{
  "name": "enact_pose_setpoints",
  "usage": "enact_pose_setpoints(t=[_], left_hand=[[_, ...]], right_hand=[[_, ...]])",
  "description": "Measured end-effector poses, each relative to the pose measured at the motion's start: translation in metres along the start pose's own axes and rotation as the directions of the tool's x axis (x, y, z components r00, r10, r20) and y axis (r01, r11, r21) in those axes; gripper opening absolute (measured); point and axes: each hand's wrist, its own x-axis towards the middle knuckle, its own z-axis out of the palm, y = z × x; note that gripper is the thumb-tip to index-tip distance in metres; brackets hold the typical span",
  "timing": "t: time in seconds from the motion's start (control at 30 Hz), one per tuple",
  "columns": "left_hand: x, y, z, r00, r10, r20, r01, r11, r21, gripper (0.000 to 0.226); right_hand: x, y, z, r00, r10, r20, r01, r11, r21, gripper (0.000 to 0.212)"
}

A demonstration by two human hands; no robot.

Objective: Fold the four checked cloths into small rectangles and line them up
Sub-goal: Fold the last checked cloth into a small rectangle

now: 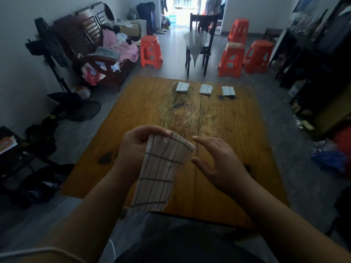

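Note:
Three folded checked cloths lie in a row along the far edge of the wooden table point(228, 130): the left one point(182, 87), the middle one point(205, 89) and the right one point(228, 91). A fourth checked cloth point(161, 168), white with dark lines, hangs as a long folded strip over the table's near edge. My left hand point(136, 147) pinches its top end. My right hand point(218, 160) hovers just right of the strip, fingers spread, holding nothing and not touching it.
Several orange plastic stools point(151, 52) and a dark chair point(199, 44) stand beyond the table. A wooden bench point(98, 54) piled with clothes and a standing fan point(51, 46) are at the left. Dark shelving point(322, 54) and floor clutter line the right.

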Motion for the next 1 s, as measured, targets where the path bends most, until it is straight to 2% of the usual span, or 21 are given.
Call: enact_pose_setpoints(t=[0.23,0.33,0.5,0.67,0.77,0.87,1.0], left_hand=[[0.001,0.011,-0.006,0.993,-0.045,0.108,0.05,0.998,-0.042,0.015],[0.001,0.012,-0.014,0.99,-0.023,0.14,0.029,0.999,-0.042,0.018],[0.002,0.01,-0.034,0.997,-0.011,0.08,0.006,0.998,0.058,0.022],[0.002,0.003,-0.053,0.996,-0.018,0.083,-0.001,0.976,0.218,0.018],[0.005,0.004,-0.062,0.992,-0.033,0.125,0.004,0.974,0.225,0.018],[0.008,0.006,-0.071,0.982,-0.109,0.152,0.08,0.98,0.185,0.01],[0.014,-0.001,-0.085,0.972,-0.183,0.146,0.141,0.955,0.26,0.025]], right_hand=[[0.018,-0.012,0.007,0.988,0.045,0.147,-0.086,0.955,0.285,0.056],[0.022,-0.018,0.011,0.972,0.042,0.232,-0.129,0.917,0.376,0.046],[0.025,-0.028,0.015,0.954,0.059,0.296,-0.197,0.865,0.462,0.037],[0.031,-0.035,0.01,0.931,0.111,0.349,-0.259,0.873,0.413,0.021],[0.032,-0.038,0.005,0.92,0.114,0.376,-0.263,0.889,0.375,0.013],[0.032,-0.04,0.0,0.916,0.105,0.387,-0.248,0.906,0.342,0.013],[0.035,-0.042,-0.01,0.887,0.114,0.447,-0.283,0.899,0.333,0.017]])
